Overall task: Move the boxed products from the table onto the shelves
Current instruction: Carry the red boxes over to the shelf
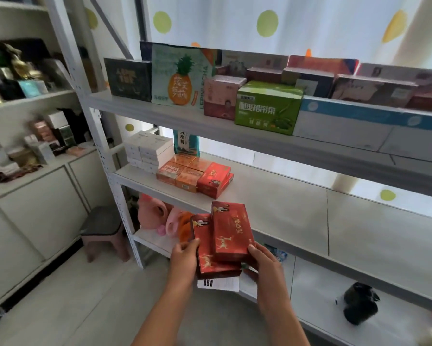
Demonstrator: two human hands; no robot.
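Holding two red boxes in front of the middle shelf, one stacked askew on the other, top one riding higher and to the right. Left hand gripping the lower box's left edge, thumb on top; right hand clamped on the near right corner of the top box, fingers curling under. Hands apart, one per side, both closed on the stack. Also carrying something white and printed under the stack, box or leaflet, cannot tell. Looking like light, stiff cardboard cartons, probably glossy, so likely sliding on each other while misaligned; squaring them up first or pinching both long edges seems safer than holding by corners. Crushing unlikely at this grip. Sitting on the middle shelf already: two matching red boxes on the shelf, stacked, just beside a block of orange boxes, then white boxes stacked toward the left post. Bare shelf to the right of the red stack, probably the drop spot. Filling the top shelf: a green box, a pineapple-printed pack, a dark box, more cartons to the right. Lying on the bottom shelf: a black bag. Standing on the floor left of the rack: a small stool. No tabletop in view.
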